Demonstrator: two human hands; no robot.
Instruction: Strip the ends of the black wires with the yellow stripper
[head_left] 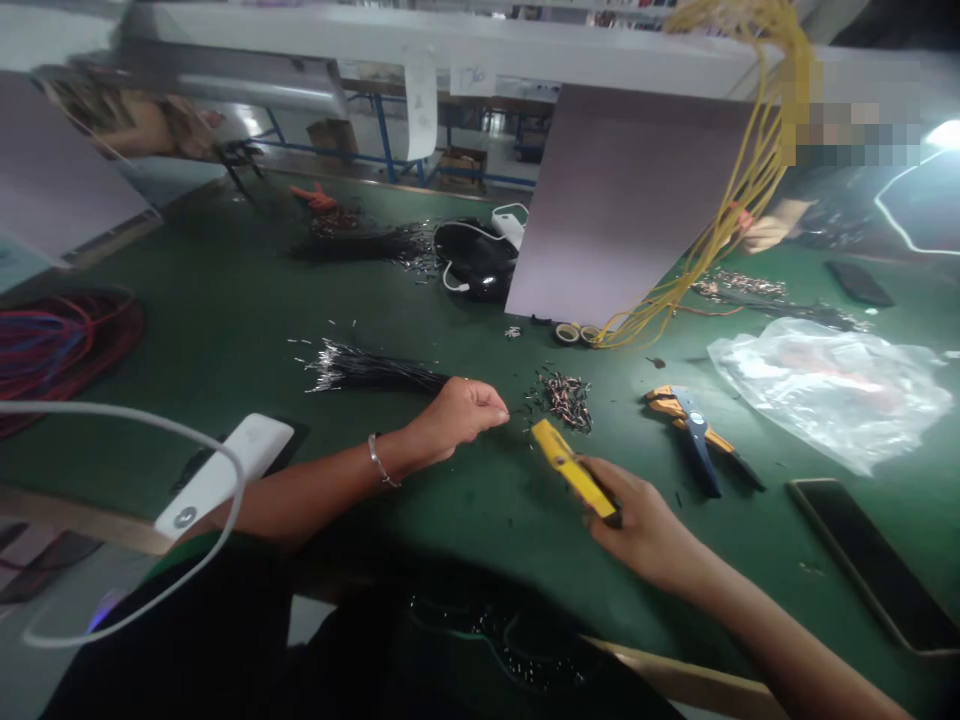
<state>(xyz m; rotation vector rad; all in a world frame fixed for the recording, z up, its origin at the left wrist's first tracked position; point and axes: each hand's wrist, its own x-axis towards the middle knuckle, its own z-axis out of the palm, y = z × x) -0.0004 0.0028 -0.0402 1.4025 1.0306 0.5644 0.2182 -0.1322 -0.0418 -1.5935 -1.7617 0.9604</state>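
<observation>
We can't see all of the yellow tool (574, 470), because the right hand (634, 515) hides its end.

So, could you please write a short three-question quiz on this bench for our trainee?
1. Which hand holds the yellow hand tool?
2. True or false: the smartphone lies to the right of the blue-and-orange wire stripper.
3. Which lies closest to the yellow hand tool's tip: (a) the clear plastic bag, (b) the pile of short wire pieces, or (c) the rolls of tape?

Key: 1. The right hand. 2. True. 3. b.
</observation>
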